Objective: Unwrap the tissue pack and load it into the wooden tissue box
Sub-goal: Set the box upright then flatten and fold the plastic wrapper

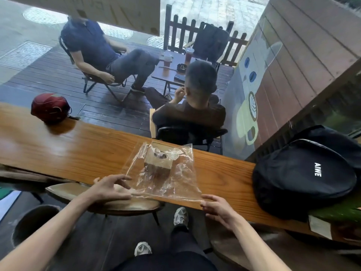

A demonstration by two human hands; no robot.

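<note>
A wooden tissue box point(158, 163) stands on the long wooden counter point(82, 151), its top opening facing up. A crumpled clear plastic wrap point(175, 184) is spread in front of and over it, so I see the box through the film. My left hand point(111, 189) grips the wrap's near left corner between thumb and fingers. At the near right corner, my right hand point(218, 209) pinches the wrap at the counter's front edge. No loose tissues can be made out.
A black backpack point(304, 175) lies on the counter to the right and a red helmet point(49, 107) at the far left. A wooden stool point(109, 204) stands below my left hand. Beyond the glass, two people sit at a small table.
</note>
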